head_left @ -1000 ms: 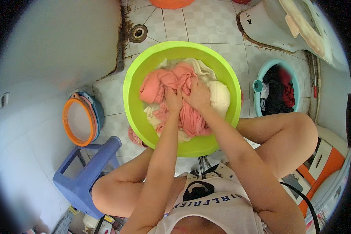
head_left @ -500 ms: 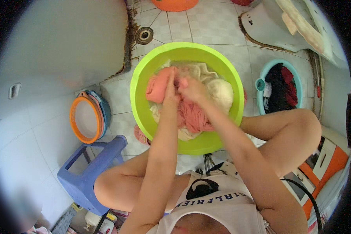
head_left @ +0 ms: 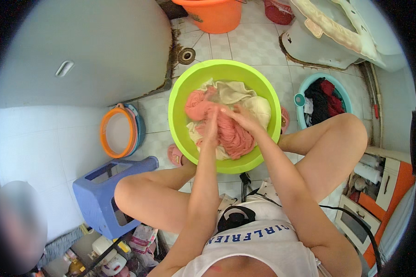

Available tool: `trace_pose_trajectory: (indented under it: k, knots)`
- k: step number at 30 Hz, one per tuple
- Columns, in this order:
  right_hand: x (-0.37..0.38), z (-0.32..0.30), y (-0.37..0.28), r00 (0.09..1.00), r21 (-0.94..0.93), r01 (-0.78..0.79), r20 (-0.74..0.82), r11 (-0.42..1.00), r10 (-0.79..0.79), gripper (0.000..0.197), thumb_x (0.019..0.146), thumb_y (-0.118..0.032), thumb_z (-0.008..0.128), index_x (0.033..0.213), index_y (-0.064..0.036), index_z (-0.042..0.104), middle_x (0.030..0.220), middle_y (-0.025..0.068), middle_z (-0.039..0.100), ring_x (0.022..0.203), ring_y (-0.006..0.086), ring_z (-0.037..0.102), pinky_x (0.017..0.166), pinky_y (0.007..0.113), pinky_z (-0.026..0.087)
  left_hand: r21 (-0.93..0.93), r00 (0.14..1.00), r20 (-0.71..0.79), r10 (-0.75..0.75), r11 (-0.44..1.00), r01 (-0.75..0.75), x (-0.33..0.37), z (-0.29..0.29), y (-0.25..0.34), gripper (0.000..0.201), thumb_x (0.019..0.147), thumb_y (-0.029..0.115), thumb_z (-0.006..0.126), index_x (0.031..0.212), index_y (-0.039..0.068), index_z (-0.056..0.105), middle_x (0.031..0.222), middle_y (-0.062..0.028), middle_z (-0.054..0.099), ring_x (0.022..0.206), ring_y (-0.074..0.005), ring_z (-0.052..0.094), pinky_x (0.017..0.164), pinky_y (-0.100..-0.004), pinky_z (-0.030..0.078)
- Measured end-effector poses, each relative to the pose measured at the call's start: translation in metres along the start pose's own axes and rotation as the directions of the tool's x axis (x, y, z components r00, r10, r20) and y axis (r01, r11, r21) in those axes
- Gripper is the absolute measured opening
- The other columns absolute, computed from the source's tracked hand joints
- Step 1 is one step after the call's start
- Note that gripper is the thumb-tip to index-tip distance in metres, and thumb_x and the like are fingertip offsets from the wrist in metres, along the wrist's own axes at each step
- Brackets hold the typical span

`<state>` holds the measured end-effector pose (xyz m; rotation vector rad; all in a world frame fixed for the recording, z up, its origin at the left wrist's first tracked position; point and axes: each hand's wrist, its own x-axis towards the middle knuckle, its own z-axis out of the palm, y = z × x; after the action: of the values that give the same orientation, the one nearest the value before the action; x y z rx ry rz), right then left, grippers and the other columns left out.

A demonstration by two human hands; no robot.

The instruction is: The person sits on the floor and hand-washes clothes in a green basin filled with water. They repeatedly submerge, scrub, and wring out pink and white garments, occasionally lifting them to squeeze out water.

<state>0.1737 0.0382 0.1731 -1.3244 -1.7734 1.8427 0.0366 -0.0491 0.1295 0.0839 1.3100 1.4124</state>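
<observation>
A pink garment (head_left: 233,136) lies wet and bunched in the lime-green basin (head_left: 179,134), its far-left end bulging out. Cream-coloured clothing (head_left: 259,107) surrounds it on several sides. Over the middle of the pink cloth is my left hand (head_left: 211,127), seen edge-on with straight fingers, touching or just above the fabric. My right hand (head_left: 246,119) comes in from the right, its fingers stretched out and apart toward the left one. Neither hand visibly grips the cloth. Cloth under the palms is hidden.
Left of the basin stand nested basins with an orange rim (head_left: 103,134) and a blue plastic stool (head_left: 94,203). A light-blue tub (head_left: 344,92) of dark and red clothes sits on the right. An orange bucket (head_left: 217,16), a floor drain (head_left: 186,56) and a toilet (head_left: 319,51) are farther off.
The pink bundle that was raised between my hands now lies lower in the basin. My hands have loosened from it, and my right fingers have opened out. The view has shifted.
</observation>
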Motion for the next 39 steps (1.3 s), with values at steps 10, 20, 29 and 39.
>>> trace_pose_trajectory:
  k: [10, 20, 29, 39]
  knots:
    - [-0.015, 0.031, -0.007, 0.95, 0.48, -0.228, 0.3, 0.847, 0.086, 0.054, 0.082, -0.014, 0.065, 0.131, 0.001, 0.047, 0.123, 0.0099, 0.058, 0.11, 0.019, 0.056, 0.095, 0.03, 0.044, -0.061, 0.999, -0.026, -0.044, 0.997, 0.042, -0.025, -0.017, -0.003, 0.064, 0.095, 0.047, 0.043, 0.143, 0.006, 0.033, 0.145, -0.0125, 0.039, 0.131, -0.0259, 0.04, 0.104, -0.0356, 0.035]
    - [-0.043, 0.066, -0.055, 0.958, -0.349, 0.281, 0.152, 0.894, -0.243, 0.046, 0.075, -0.047, 0.06, 0.1, -0.0089, 0.063, 0.083, 0.0192, 0.067, 0.076, 0.0357, 0.065, 0.069, 0.046, 0.052, -0.503, 0.911, 0.342, 0.231, 0.864, -0.03, -0.008, -0.011, 0.053, 0.051, 0.094, 0.036, 0.044, 0.134, 0.005, 0.044, 0.133, -0.0102, 0.052, 0.116, -0.0301, 0.052, 0.093, -0.0364, 0.044]
    - [-0.015, 0.073, -0.044, 0.957, -0.485, 0.204, -0.085, 0.85, -0.278, 0.059, 0.077, -0.057, 0.058, 0.093, -0.0006, 0.066, 0.077, 0.0249, 0.065, 0.073, 0.0372, 0.066, 0.069, 0.046, 0.052, -0.128, 0.891, 0.413, 0.188, 0.981, -0.148, 0.028, -0.048, -0.013, 0.044, 0.093, 0.036, 0.043, 0.122, 0.004, 0.054, 0.125, -0.0111, 0.056, 0.111, -0.0292, 0.055, 0.09, -0.0409, 0.046]
    - [0.063, -0.006, 0.007, 0.9, -0.866, 0.023, -0.199, 0.5, -0.387, 0.057, 0.076, -0.036, 0.067, 0.126, -0.0115, 0.054, 0.103, 0.0159, 0.064, 0.103, 0.0303, 0.056, 0.083, 0.043, 0.045, 0.266, 0.887, -0.311, 0.341, 0.927, -0.263, 0.033, -0.046, 0.016, 0.036, 0.089, 0.028, 0.056, 0.114, 0.003, 0.056, 0.116, -0.0167, 0.058, 0.105, -0.0306, 0.056, 0.088, -0.0454, 0.046]
